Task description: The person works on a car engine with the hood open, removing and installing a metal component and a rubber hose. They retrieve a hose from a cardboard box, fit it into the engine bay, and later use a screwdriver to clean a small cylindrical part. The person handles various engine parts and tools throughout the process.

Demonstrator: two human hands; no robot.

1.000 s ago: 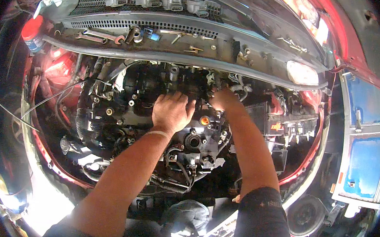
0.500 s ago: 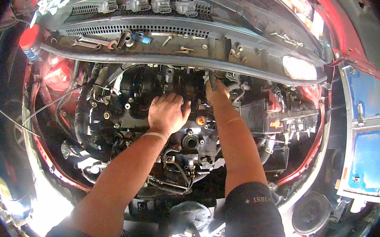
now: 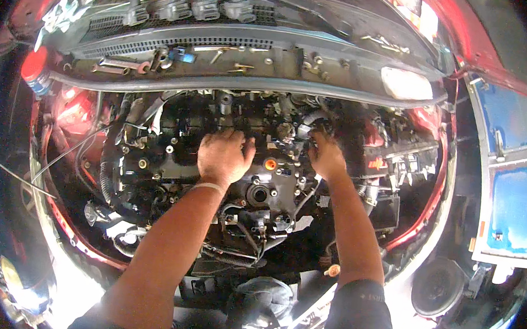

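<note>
My left hand [image 3: 223, 154] lies on the black engine top [image 3: 181, 163], fingers slightly bent over it and thumb apart. To its right is an orange round fitting [image 3: 270, 164], above a dark round opening [image 3: 258, 194]. My right hand [image 3: 327, 158] reaches down beside a metal fitting [image 3: 286, 132], near a pale bent hose [image 3: 312, 120]; its fingers are curled, and what they hold, if anything, is hidden among the parts.
The cowl [image 3: 273, 61] holds wrenches [image 3: 120, 68], bolts and sockets. Several coils [image 3: 173, 10] stand on the grille behind it, and a red-lidded jar [image 3: 35, 69] at left. Red bodywork [image 3: 430, 212] edges the engine bay; a blue-panelled cabinet [image 3: 514, 195] stands at right.
My right hand has shifted right and, since half a second ago, back down from the rear of the engine, uncovering the metal fitting. My left hand stays on the engine top.
</note>
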